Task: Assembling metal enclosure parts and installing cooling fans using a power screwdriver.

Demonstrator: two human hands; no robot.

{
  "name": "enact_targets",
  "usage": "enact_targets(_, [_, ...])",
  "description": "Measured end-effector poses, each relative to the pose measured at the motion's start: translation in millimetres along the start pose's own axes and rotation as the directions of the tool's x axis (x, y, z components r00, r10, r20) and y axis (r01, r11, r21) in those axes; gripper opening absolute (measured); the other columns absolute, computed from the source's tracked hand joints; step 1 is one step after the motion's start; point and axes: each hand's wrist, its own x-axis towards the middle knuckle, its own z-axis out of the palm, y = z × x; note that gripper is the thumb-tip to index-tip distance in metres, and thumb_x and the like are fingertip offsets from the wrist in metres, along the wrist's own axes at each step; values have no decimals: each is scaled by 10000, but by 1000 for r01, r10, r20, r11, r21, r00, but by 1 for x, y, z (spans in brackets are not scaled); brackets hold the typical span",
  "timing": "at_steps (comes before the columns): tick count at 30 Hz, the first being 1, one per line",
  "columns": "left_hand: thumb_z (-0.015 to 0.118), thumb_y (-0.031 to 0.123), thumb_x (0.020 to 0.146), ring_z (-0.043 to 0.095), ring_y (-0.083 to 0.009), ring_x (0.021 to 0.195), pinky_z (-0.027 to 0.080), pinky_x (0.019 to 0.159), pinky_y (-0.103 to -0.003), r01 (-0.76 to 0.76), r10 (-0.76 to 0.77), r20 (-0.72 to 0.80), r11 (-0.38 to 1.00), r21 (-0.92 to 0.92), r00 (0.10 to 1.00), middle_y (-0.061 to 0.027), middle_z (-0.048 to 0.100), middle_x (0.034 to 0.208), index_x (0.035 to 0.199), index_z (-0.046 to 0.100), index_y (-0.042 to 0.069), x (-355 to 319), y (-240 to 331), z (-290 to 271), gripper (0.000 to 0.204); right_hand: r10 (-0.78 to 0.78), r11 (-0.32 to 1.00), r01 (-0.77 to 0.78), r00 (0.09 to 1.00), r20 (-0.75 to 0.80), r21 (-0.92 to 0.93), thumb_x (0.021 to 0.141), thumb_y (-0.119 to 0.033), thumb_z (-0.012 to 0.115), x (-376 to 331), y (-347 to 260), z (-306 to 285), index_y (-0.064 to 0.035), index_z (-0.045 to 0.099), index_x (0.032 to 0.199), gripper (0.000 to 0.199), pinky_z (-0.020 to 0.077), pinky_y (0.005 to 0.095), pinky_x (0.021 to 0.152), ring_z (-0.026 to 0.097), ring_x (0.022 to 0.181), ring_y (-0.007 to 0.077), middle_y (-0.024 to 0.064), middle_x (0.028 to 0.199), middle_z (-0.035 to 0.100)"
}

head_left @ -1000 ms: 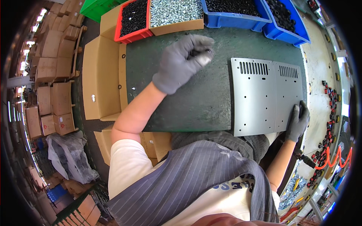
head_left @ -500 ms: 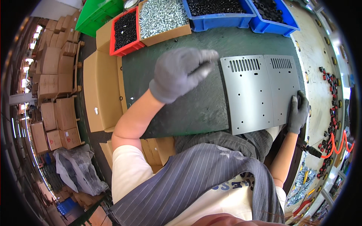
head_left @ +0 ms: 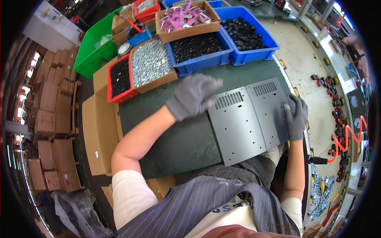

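Broadly, a dark green worktable [head_left: 178, 146] fills the middle of the view, and on its right part lies a grey sheet-metal panel [head_left: 250, 123] with dark slots and round holes, divided by a straight line (a fold or a joint, I cannot tell which). Its slotted end points away from the person, toward the bins, leaning a little left; the long axis of each half runs from there back to the near edge beside the lap. Beyond it stand a deep blue plastic bin [head_left: 254, 56] of chunky black parts, a second blue plastic bin [head_left: 202, 63] of small black pieces, a brown cardboard tray [head_left: 158, 82] of silvery fasteners and a narrow red plastic bin [head_left: 123, 96]. The grey-gloved left hand [head_left: 192, 97] is raised at the panel's far left corner, thumb and fingers half bent and apart; blur hides whether anything small sits between them. The grey-gloved right hand [head_left: 297, 117] is at the panel's right edge, thumb toward the metal, fingers bent; whether it grips or merely steadies, I cannot tell. Dark lettering [head_left: 234, 204] crosses the cream shirt, partly covered by the striped vest [head_left: 170, 212]; marks on the stacked brown cartons [head_left: 49, 119] are too small to read.
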Motion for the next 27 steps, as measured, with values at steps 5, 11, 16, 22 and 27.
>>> enact_targets(5, [509,424,821,448,-308,1158,354,948,-452,164,-148,212,985,-61,966,-122,505,1176,1209,508,147,-26,12,30,477,-306,949,305,952,-6,81,817,-329,572,103,-37,30,-98,567,1134,392,365,416,925,503,1062,322,153,1113,556])
enact_targets(11, [531,388,799,458,-303,1142,353,954,-452,148,-136,170,987,-57,976,-114,520,1152,1185,525,149,-26,9,34,453,-346,930,134,626,699,341,712,-125,579,219,-95,114,-74,396,1326,642,388,375,965,458,1171,320,192,1284,456])
enact_targets(16, [541,373,799,457,-287,1142,344,964,-449,189,-177,187,981,-52,966,-91,526,1144,1173,526,170,-20,12,31,426,-133,979,204,565,814,18,676,-251,617,239,-104,142,-304,157,1425,880,360,486,994,354,1251,408,193,1431,250])
enact_targets(22, [558,346,800,454,-281,1148,338,968,-457,222,-203,213,973,-70,956,-71,527,1150,1171,520,188,-19,12,30,405,-79,989,147,693,716,-33,639,-389,718,244,-104,142,-164,294,1375,878,385,423,991,449,1189,345,178,1332,408])
enact_targets(27, [581,314,791,433,-265,1168,333,974,-443,269,-255,270,963,-16,928,-67,510,1163,1181,509,196,-20,15,29,413,-47,980,168,716,696,-107,645,-379,712,247,-101,146,-102,421,1290,760,435,407,931,520,1107,332,181,1241,504])
